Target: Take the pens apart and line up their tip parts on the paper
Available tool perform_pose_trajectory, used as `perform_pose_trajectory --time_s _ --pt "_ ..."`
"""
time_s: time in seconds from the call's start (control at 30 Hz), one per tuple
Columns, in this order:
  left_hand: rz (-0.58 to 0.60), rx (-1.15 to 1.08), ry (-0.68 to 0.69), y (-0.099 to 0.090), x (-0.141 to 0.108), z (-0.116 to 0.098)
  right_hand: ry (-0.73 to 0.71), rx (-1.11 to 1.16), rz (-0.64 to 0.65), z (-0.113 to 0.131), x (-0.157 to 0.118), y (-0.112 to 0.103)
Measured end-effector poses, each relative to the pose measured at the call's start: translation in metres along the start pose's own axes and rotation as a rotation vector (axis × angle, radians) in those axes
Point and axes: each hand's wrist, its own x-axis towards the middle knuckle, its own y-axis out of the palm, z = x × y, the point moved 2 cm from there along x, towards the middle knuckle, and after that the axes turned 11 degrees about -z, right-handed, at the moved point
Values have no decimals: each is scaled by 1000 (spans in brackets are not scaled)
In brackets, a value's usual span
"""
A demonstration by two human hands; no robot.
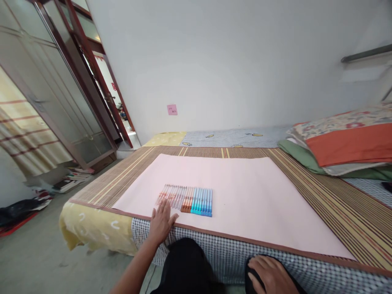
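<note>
Pink paper (245, 192) before a white wall (229, 73) bore pens (197, 201) near its front edge. Spread flat, the left hand (161, 220) hid some pen ends from me; the right hand (272, 274), slack on a knee, was cut off.

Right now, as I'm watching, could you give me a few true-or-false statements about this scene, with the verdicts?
1. The left hand is at the left end of the row of pens. True.
2. The right hand touches the pens. False: it rests apart from them.
3. The pens lie on a pink sheet. True.
4. The blue pens are at the row's left end. False: right end.
5. A pink note is on the wall. True.
</note>
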Motion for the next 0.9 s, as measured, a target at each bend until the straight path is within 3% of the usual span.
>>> perform_pose_trajectory --time_s 0.13,0.23,0.37,0.47,0.57,0.7,0.9 --pt "-4 -20 -12 -2 2 3 -43 -6 -99 1 1 -2" --pt "-74 -63 -42 -11 0 -3 -31 7 -80 4 5 -6" --pt "-168 -212 35 -39 -20 -44 -12 12 -74 9 12 -12" --pt "-83 -344 188 -54 -53 -86 -15 1 -83 9 11 -12" --pt "47 -373 304 -57 -87 -113 -67 -23 -116 7 5 -7" --pt "163 -285 426 -54 -109 -122 -148 -71 -130 7 -6 9" --pt "166 -253 352 -58 -99 -127 -103 -66 -107 16 -2 24"
